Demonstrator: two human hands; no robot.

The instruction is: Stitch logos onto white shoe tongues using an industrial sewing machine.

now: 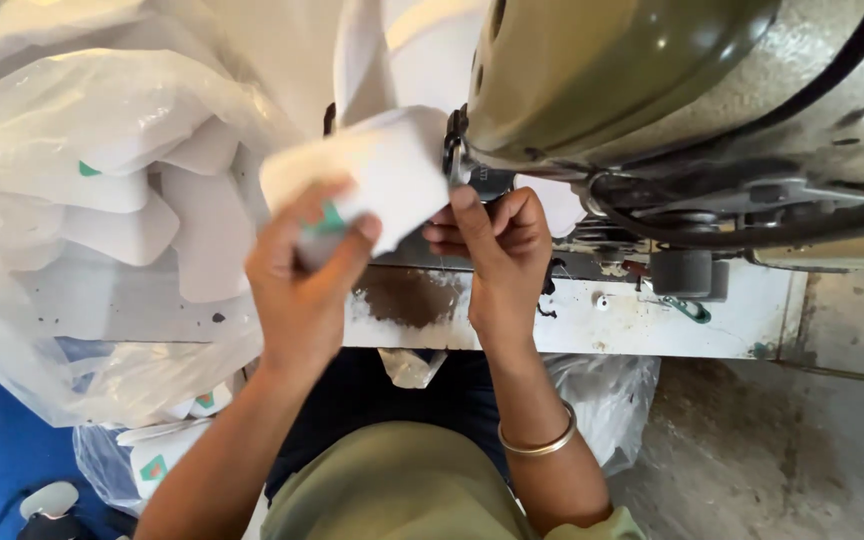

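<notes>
My left hand [302, 275] grips a white padded piece [372, 170] with a small green mark, held up in front of the sewing machine [632, 90]. My right hand [497, 245], with a metal bangle on its wrist, pinches the right edge of the same piece, right by the machine's needle area [455, 150]. More white material rises behind the piece, toward the top of the view.
A clear plastic bag [82, 200] full of several white padded pieces lies at the left on the worn white table [642, 320]. Another bag [602, 400] hangs below the table edge. The olive machine body and black cables fill the upper right. Blue floor shows at lower left.
</notes>
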